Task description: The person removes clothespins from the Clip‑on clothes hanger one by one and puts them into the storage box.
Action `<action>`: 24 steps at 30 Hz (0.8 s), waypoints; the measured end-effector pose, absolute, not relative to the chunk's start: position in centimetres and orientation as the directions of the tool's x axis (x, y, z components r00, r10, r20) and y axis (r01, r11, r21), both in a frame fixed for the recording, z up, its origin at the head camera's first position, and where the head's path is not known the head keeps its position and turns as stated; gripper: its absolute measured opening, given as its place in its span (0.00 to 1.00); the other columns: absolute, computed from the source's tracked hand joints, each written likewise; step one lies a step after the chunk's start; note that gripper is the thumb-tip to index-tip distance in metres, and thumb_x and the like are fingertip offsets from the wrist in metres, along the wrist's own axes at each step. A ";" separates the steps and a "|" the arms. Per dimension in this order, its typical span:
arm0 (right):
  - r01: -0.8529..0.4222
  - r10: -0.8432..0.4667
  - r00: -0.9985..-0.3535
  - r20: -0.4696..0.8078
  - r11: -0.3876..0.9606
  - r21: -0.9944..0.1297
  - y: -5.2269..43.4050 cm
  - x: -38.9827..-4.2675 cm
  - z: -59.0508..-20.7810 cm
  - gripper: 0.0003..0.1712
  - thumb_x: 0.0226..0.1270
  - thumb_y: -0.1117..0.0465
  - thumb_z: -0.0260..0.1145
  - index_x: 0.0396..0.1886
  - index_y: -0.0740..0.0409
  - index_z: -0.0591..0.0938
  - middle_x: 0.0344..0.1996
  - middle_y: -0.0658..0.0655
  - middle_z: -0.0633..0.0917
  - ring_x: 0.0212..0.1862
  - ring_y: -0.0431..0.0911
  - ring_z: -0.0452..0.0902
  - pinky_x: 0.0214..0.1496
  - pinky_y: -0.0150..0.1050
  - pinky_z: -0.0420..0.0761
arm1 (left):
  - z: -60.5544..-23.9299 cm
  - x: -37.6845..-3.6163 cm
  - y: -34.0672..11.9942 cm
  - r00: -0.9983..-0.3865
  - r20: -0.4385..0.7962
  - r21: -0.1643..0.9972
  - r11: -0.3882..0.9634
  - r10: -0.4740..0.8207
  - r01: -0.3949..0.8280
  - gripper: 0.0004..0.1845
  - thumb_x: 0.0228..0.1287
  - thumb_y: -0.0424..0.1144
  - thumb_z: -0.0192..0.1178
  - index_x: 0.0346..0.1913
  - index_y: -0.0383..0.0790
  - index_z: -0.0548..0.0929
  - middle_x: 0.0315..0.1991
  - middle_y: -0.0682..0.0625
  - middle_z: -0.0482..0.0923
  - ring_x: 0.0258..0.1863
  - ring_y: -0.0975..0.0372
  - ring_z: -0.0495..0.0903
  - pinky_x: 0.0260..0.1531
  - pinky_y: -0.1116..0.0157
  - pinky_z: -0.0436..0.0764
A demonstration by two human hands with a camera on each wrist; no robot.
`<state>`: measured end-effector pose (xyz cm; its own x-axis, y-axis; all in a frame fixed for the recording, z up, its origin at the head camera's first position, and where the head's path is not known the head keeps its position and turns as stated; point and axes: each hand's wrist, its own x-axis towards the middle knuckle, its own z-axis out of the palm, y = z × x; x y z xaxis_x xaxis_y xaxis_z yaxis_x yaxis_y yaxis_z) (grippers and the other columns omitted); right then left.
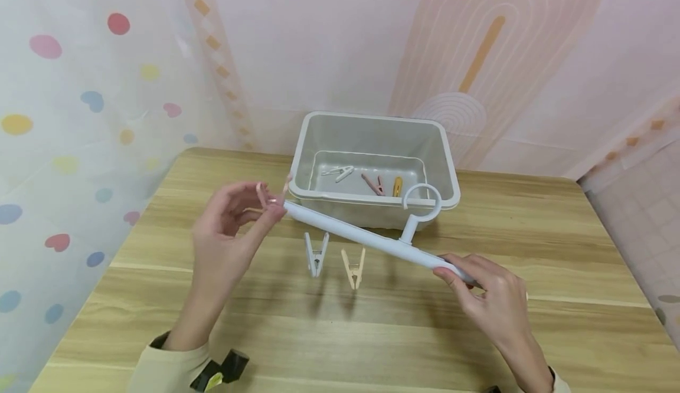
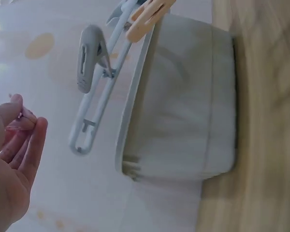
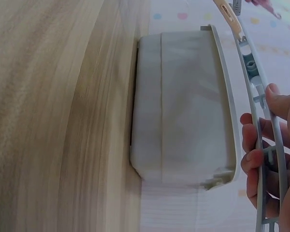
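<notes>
My right hand [image 1: 491, 292] grips the right end of a pale blue hanger bar [image 1: 361, 238] with a round hook [image 1: 438, 204], held tilted above the table. A grey-blue clip [image 1: 316, 256] and a cream clip [image 1: 354, 270] hang from the bar. Near the bar's left end, my left hand [image 1: 231, 225] pinches a pink clip [image 1: 272, 199] between thumb and fingers. In the left wrist view that pink clip [image 2: 25, 120] is apart from the bar's tip [image 2: 81, 145]. The right wrist view shows fingers wrapped around the bar's slotted underside [image 3: 261, 99].
Behind the bar stands a grey plastic bin [image 1: 372, 123] on the wooden table [image 1: 340, 346]. Inside lie a white clip [image 1: 340, 172], a pink clip [image 1: 374, 184] and a yellow clip [image 1: 397, 186]. A patterned cloth [image 1: 319, 39] hangs behind the table.
</notes>
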<state>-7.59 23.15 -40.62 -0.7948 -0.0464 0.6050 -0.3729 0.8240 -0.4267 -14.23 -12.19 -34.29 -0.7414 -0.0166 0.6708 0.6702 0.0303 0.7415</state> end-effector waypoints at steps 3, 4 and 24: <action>-0.373 -0.048 -0.790 0.611 0.829 -0.417 23.2 -7.7 -40.8 0.13 0.47 0.57 0.81 0.36 0.43 0.91 0.20 0.37 0.81 0.21 0.24 0.62 0.19 0.22 0.58 | -33.1 -15.4 -11.4 -0.715 0.698 0.698 0.195 0.024 0.688 0.21 0.51 0.17 0.70 0.50 0.24 0.81 0.39 0.47 0.87 0.38 0.70 0.86 0.38 0.75 0.84; -0.374 -0.049 -0.789 0.613 0.829 -0.415 23.2 -7.7 -40.8 0.13 0.47 0.56 0.81 0.36 0.43 0.91 0.20 0.37 0.81 0.21 0.24 0.62 0.19 0.22 0.58 | -32.8 -15.8 -11.2 -0.708 0.705 0.680 0.246 0.041 0.691 0.20 0.52 0.19 0.71 0.50 0.26 0.82 0.39 0.46 0.87 0.37 0.70 0.85 0.38 0.76 0.84; -0.382 -0.059 -0.766 0.640 0.842 -0.380 23.2 -8.1 -41.2 0.12 0.47 0.53 0.81 0.32 0.47 0.90 0.20 0.39 0.82 0.18 0.31 0.62 0.20 0.22 0.58 | -30.0 -24.4 -6.4 -0.841 0.414 0.427 0.742 0.349 0.517 0.18 0.68 0.40 0.66 0.55 0.32 0.82 0.40 0.41 0.88 0.33 0.55 0.84 0.31 0.62 0.82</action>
